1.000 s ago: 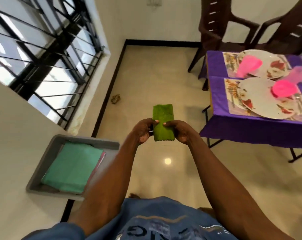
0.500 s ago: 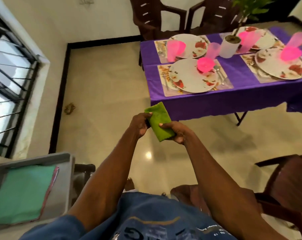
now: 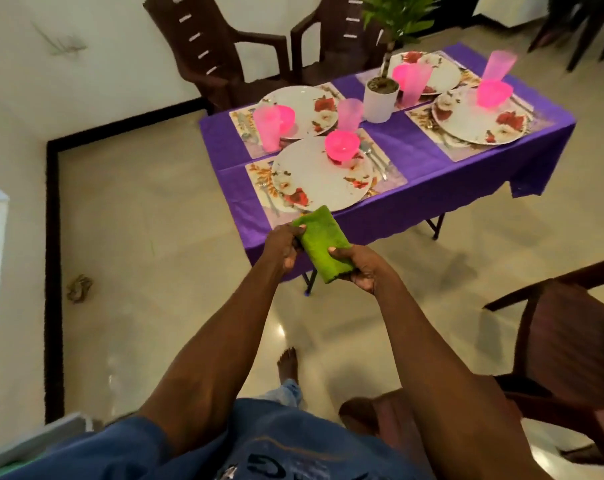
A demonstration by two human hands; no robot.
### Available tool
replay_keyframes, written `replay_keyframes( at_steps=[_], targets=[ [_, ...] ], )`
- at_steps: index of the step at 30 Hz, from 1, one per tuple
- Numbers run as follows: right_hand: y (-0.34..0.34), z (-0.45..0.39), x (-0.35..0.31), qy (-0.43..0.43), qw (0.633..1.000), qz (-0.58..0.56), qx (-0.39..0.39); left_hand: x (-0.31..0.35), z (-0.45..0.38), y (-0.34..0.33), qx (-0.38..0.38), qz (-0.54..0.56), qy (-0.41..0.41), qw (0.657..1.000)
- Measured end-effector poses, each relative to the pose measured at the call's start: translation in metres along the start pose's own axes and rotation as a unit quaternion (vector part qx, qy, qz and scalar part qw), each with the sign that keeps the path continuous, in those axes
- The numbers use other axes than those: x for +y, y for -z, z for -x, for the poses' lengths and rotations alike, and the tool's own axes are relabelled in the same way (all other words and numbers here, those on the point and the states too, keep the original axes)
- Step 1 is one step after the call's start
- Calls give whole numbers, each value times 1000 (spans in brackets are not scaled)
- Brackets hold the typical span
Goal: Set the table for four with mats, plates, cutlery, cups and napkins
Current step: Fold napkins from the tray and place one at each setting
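Note:
A folded green napkin [image 3: 323, 242] is held in the air between both hands, just in front of the table's near edge. My left hand [image 3: 283, 242] pinches its left side and my right hand [image 3: 361, 268] grips its lower right end. The table [image 3: 425, 199] wears a purple cloth and carries several floral mats, each with a white flowered plate. The nearest plate [image 3: 314, 174] bears a pink bowl [image 3: 342, 144], with cutlery [image 3: 375, 159] on its right. Pink cups [image 3: 267, 128] stand beside the plates.
A white pot with a green plant [image 3: 380, 98] stands mid-table. Two brown chairs [image 3: 210, 53] sit behind the table and another [image 3: 570, 344] is at my right. A grey tray corner [image 3: 41, 441] shows at the lower left. A small scrap [image 3: 80, 287] lies on the floor.
The view has swung right from the window and tray toward the table, which is now closer. Both hands have kept hold of the green napkin, now tilted more.

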State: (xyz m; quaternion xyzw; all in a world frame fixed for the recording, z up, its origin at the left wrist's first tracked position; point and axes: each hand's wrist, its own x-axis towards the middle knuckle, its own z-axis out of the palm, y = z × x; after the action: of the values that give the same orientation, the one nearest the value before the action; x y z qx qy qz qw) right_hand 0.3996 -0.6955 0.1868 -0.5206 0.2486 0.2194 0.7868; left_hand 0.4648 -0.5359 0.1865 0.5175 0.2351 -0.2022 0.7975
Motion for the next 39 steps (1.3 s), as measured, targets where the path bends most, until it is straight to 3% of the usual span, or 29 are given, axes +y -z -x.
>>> replay_keyframes(
  at_steps=[6, 10, 16, 22, 25, 30, 34, 39],
  targets=[
    [-2, -55, -60, 78, 993, -42, 73, 51, -62, -30, -42, -72, -4, 996],
    [13, -87, -89, 96, 987, -53, 114, 68, -94, -50, -19, -66, -5, 998],
    [58, -129, -127, 121, 980, -60, 144, 63, -130, -94, 11, -123, -88, 988],
    [117, -193, -191, 129, 982, -51, 125, 60, -174, -165, 88, -320, -243, 912],
    [151, -220, -232, 121, 988, -24, 99, 62, -195, -220, 144, -347, -295, 879],
    [210, -243, -288, 72, 995, 5, 68, 48, -223, -300, 220, -342, -285, 868],
    [242, -264, -316, 28, 996, 21, 83, 36, -241, -330, 272, -350, -259, 858],
    [242, -292, -333, 8, 998, 59, 34, 35, -249, -341, 304, -355, -241, 851]
  ],
)
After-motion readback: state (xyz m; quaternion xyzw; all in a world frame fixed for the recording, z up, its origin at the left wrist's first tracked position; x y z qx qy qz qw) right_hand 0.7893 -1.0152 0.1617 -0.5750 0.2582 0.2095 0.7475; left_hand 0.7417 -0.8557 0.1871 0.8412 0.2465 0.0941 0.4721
